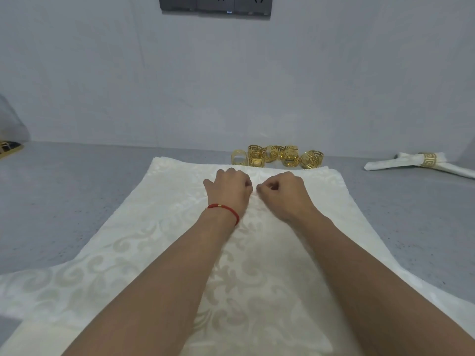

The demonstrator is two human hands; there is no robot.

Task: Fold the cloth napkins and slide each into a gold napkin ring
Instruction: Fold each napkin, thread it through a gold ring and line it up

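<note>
Far left on grey bench [64, 191]: dark gold-edged item [10, 148], partly cut off by frame edge. Centre: cream patterned napkin [144, 227] spread flat on bench, with left hand [228, 186], red cord bracelet [226, 211] at wrist, and right hand [282, 191] side by side, knuckles up, fingers curled, pinching cloth near far edge; cluster of loose gold napkin rings [277, 155] just behind napkin. Far right: folded napkin [385, 164] already inside gold ring [428, 160]; on wall above, dark socket strip [214, 5], its small lit marking unreadable.
</note>
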